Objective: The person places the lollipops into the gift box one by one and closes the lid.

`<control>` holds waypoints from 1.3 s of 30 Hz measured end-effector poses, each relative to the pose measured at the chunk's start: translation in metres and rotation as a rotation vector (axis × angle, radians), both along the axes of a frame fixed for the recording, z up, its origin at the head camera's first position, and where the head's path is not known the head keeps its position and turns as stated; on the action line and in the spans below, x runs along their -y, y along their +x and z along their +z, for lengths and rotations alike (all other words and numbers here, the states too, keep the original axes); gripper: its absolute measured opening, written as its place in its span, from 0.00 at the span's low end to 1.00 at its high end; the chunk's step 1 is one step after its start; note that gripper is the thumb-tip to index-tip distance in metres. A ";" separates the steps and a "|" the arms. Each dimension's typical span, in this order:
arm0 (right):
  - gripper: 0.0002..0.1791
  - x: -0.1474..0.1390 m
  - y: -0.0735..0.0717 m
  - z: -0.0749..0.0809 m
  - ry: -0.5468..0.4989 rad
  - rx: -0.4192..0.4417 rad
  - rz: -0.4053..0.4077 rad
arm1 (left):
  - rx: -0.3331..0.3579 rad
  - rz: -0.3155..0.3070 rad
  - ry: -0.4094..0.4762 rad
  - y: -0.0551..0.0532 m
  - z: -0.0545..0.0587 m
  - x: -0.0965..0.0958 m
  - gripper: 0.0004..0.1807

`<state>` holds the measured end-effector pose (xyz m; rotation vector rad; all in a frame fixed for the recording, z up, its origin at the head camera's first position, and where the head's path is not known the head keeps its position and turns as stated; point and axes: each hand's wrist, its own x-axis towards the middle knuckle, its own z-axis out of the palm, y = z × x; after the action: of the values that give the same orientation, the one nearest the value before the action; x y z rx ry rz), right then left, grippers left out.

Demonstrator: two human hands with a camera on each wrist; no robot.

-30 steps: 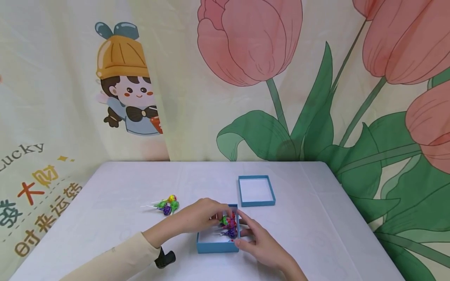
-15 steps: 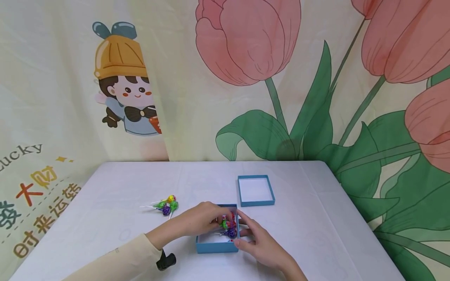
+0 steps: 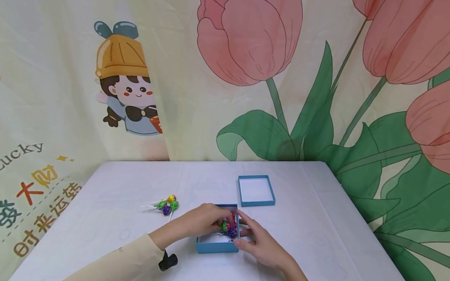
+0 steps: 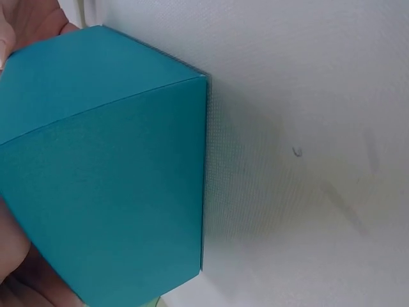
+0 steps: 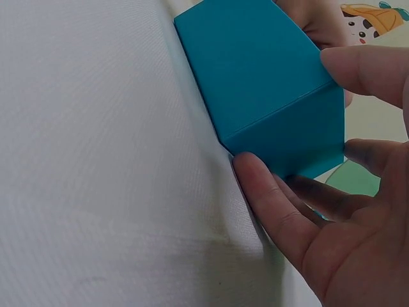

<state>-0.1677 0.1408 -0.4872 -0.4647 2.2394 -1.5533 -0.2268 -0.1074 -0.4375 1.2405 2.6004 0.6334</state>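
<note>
A blue open-topped box (image 3: pixel 218 248) stands near the front of the white table. Several wrapped lollipops (image 3: pixel 232 233) lie inside, their heads toward its right wall. My left hand (image 3: pixel 205 219) reaches into the box from the left, its curled fingers on a green-and-red lollipop (image 3: pixel 225 225); the stick is hidden. With my right hand (image 3: pixel 260 244) I grip the box's right end, thumb at the near corner and fingers along the side. In the right wrist view, thumb and fingers (image 5: pixel 275 211) touch the blue box wall (image 5: pixel 262 70).
Another small bunch of lollipops (image 3: pixel 166 210), yellow, green and purple, lies on the table to the left, white sticks pointing left. Behind the box, to the right, is a shallow blue lid (image 3: pixel 256 203) with its white inside up. A printed curtain (image 3: pixel 190 97) hangs behind the table.
My left hand has shifted slightly right and toward me inside the box, and the green-and-red lollipop has moved a little with it. The right hand and box hold still.
</note>
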 end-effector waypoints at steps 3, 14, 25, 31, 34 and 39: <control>0.45 0.000 0.000 0.000 -0.004 0.006 0.001 | -0.015 -0.002 -0.006 0.000 -0.002 -0.001 0.17; 0.45 0.000 -0.001 0.000 0.010 0.008 -0.004 | -0.031 0.008 -0.041 -0.002 -0.004 -0.002 0.16; 0.44 -0.001 0.000 -0.001 0.002 -0.003 0.006 | -0.048 0.002 -0.062 -0.003 -0.003 -0.002 0.13; 0.44 0.000 -0.001 -0.001 0.005 -0.012 0.009 | -0.069 0.003 -0.077 -0.001 -0.001 -0.004 0.11; 0.44 -0.001 -0.001 -0.001 0.004 -0.012 0.008 | -0.071 0.003 -0.078 -0.001 -0.001 -0.004 0.11; 0.44 -0.001 -0.001 -0.002 0.003 -0.011 0.008 | -0.069 0.004 -0.083 0.000 -0.001 -0.004 0.11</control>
<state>-0.1688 0.1417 -0.4890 -0.4813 2.2453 -1.5467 -0.2272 -0.1034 -0.4388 1.2537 2.6566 0.4865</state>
